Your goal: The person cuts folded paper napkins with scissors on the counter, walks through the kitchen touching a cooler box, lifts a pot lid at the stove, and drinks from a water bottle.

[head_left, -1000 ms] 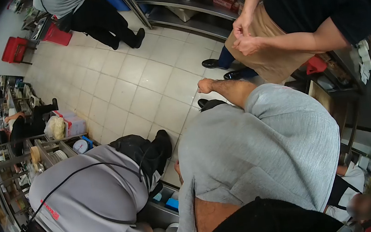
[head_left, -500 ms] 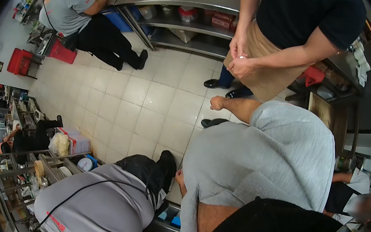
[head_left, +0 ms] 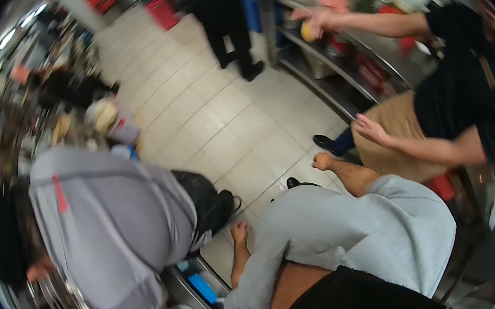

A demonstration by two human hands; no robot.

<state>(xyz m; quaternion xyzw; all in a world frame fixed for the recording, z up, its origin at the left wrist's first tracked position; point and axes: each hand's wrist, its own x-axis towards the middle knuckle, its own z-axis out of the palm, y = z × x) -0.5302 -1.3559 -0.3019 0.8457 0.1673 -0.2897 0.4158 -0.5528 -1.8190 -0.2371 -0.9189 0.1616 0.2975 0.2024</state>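
Observation:
My right hand [head_left: 322,161] is out in front of my grey shirt, over the floor near the dark shoe of a person in an apron. Its fingers are curled in and nothing shows in them. Low at my left side hangs my left hand [head_left: 240,233], fingers loosely curled, no object visible. It is nearest to a metal cabinet or drawer [head_left: 220,281] with a blue item [head_left: 202,288] inside. A shoe [head_left: 297,182] shows just beyond my shirt.
At right, a person in a dark shirt and tan apron [head_left: 389,128] reaches one arm over the steel counter [head_left: 369,34], a yellowish round thing [head_left: 308,31] at that hand. A person in grey [head_left: 114,226] bends at left. Another stands at the far counter end. Shelves crowd the left.
My view has swung, blurring the surroundings. The aproned person's hands, together before, are now apart, one stretched toward the counter. More of my left arm shows. The person in grey appears higher in view.

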